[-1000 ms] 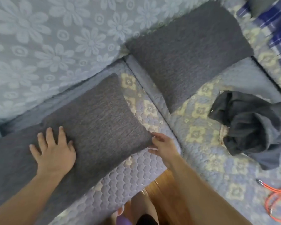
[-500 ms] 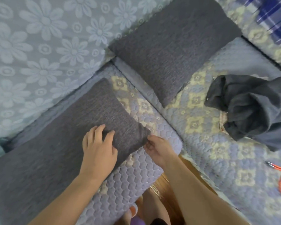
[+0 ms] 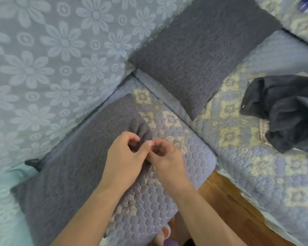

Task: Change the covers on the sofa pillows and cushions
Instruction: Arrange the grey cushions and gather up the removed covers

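Observation:
A grey textured pillow (image 3: 75,164) lies on the quilted seat of the corner sofa (image 3: 190,151), against the flowered backrest. My left hand (image 3: 124,157) and my right hand (image 3: 165,157) meet at its near right corner, and both pinch the bunched grey cover there with curled fingers. A second grey pillow (image 3: 199,55) leans in the sofa's corner, apart from both hands. A crumpled dark grey cover (image 3: 284,112) lies loose on the right seat.
The blue flowered backrest cover (image 3: 48,55) fills the upper left. A teal cloth (image 3: 5,201) shows at the lower left. Wooden floor (image 3: 226,210) and my feet are visible below, between the two seat sections.
My left hand slid right across the pillow, from its middle to the near right corner. It now joins my right hand, and the corner's cover is bunched up between them.

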A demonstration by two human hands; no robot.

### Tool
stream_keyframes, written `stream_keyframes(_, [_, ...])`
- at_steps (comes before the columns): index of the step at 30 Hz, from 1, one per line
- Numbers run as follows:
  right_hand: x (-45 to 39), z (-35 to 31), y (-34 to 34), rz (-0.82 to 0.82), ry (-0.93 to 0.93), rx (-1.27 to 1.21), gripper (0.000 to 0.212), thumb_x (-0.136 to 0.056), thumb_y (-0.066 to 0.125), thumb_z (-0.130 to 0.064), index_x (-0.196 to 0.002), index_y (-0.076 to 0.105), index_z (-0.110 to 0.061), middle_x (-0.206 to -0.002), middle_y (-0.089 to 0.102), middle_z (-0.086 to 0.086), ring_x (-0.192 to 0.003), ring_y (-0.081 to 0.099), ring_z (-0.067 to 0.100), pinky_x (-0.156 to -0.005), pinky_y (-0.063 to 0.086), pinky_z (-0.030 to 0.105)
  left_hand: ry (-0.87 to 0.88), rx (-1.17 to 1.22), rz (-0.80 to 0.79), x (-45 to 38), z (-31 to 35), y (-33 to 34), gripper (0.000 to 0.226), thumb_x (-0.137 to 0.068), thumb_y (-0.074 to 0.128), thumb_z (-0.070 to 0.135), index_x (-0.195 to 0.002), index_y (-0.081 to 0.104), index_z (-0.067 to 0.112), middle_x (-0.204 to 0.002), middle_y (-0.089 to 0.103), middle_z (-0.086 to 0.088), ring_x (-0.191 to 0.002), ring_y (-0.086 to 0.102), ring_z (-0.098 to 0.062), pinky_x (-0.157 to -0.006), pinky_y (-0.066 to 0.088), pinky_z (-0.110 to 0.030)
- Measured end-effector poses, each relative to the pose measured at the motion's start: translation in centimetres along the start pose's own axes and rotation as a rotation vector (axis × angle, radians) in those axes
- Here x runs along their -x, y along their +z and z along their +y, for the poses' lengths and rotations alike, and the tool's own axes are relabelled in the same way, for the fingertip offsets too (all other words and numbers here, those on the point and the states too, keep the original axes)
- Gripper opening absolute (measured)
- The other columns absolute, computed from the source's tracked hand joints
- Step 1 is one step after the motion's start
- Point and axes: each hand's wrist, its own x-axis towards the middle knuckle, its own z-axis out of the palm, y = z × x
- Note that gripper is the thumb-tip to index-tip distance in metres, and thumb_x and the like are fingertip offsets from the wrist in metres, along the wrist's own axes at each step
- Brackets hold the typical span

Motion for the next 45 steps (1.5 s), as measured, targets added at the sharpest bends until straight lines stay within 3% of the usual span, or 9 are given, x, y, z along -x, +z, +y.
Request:
stream_keyframes(3, [0.2,0.1,0.7,0.012,-0.073,0.168,0.011,-0.086,0.072,0.003,-0.089,0.071,-0.007,-0.076,0.070,-0.002,-0.068,0.064,0.003,-0.062,0.050,0.016,0.073,-0.165,0.025,-0.1,0.1,-0.2,0.010,-0.092,0.067,0.037,-0.093,0.060,0.029,-0.095,0.060,0.010,-0.087,0.058,-0.002,-0.077,0.047,-0.026])
stream_keyframes(8, [1.1,0.6,1.1,0.065,-0.035,0.184,0.018,-0.084,0.074,0.003,-0.096,0.067,-0.008,-0.083,0.068,0.003,-0.070,0.063,0.003,-0.060,0.052,0.018,-0.145,-0.076,-0.097,-0.7,0.1,-0.5,0.010,-0.095,0.067,0.023,-0.088,0.074,0.022,-0.078,0.073,0.005,-0.076,0.071,-0.013,-0.076,0.061,-0.039])
stream_keyframes(13, [0.7,1.2,0.4,0.077,0.037,0.106,0.022,-0.088,0.075,-0.009,-0.103,0.062,-0.018,-0.079,0.063,-0.005,-0.075,0.058,0.009,-0.072,0.050,0.024,-0.557,0.540,-0.157,-1.4,0.5,-0.7,0.019,-0.092,0.066,0.003,-0.077,0.074,0.010,-0.058,0.056,-0.003,-0.051,0.047,-0.011,-0.054,0.035,-0.025])
stream_keyframes(17, [0.4,0.8,-1.5,0.049,0.098,0.120,0.006,-0.091,0.073,-0.016,-0.094,0.072,-0.021,-0.084,0.070,-0.006,-0.080,0.063,0.008,-0.075,0.052,0.023,-0.632,0.742,-0.260,-1.1,0.0,-0.3,0.032,-0.094,0.062,0.001,-0.066,0.074,0.012,-0.057,0.054,0.001,-0.050,0.044,-0.008,-0.053,0.029,-0.022])
stream_keyframes(26, [-0.1,-0.4,-2.0,-0.034,-0.066,0.487,0.015,-0.085,0.079,-0.015,-0.087,0.068,-0.024,-0.086,0.068,-0.009,-0.085,0.065,0.004,-0.073,0.053,0.018,-0.574,0.720,-0.449,-1.4,-0.9,-1.4,0.022,-0.097,0.059,0.007,-0.077,0.065,0.014,-0.064,0.050,0.000,-0.055,0.042,-0.011,-0.063,0.040,-0.027])
stream_keyframes(30, [0.3,0.1,-2.4,-0.018,-0.362,0.739,0.014,-0.087,0.076,-0.013,-0.092,0.069,-0.023,-0.091,0.065,-0.017,-0.089,0.065,0.005,-0.071,0.056,0.021,-0.570,0.645,-0.403,-1.5,-0.5,-0.7,0.019,-0.094,0.068,0.013,-0.075,0.068,0.014,-0.064,0.054,0.000,-0.057,0.045,-0.011,-0.065,0.042,-0.027])
stream_keyframes(35, [0.0,-0.3,-3.2,0.049,-0.300,0.776,0.007,-0.090,0.074,-0.017,-0.096,0.074,-0.018,-0.085,0.070,-0.016,-0.084,0.066,-0.003,-0.072,0.053,0.012,-0.542,0.660,-0.318,-1.3,0.3,1.1,0.020,-0.091,0.072,0.012,-0.071,0.070,0.014,-0.058,0.051,0.001,-0.053,0.046,-0.010,-0.061,0.041,-0.025])
stream_keyframes(42, [0.2,-0.2,-3.9,0.136,-0.275,0.880,0.002,-0.090,0.068,-0.018,-0.088,0.069,-0.018,-0.070,0.068,-0.007,-0.067,0.066,0.008,-0.063,0.055,0.029,-0.268,0.405,-0.384,-0.9,0.4,1.7,0.018,-0.092,0.072,0.021,-0.076,0.080,0.018,-0.061,0.059,0.001,-0.063,0.055,-0.012,-0.071,0.043,-0.029])
stream_keyframes(45, [-0.8,-0.9,-4.1,0.057,-0.427,1.159,0.016,-0.084,0.063,-0.013,-0.070,0.056,-0.015,-0.056,0.051,-0.004,-0.051,0.048,0.015,-0.045,0.037,0.026,0.060,-0.008,-0.336,-0.9,-1.1,2.5,0.018,-0.098,0.064,0.026,-0.091,0.080,0.021,-0.093,0.069,0.003,-0.088,0.060,-0.010,-0.086,0.048,-0.027])
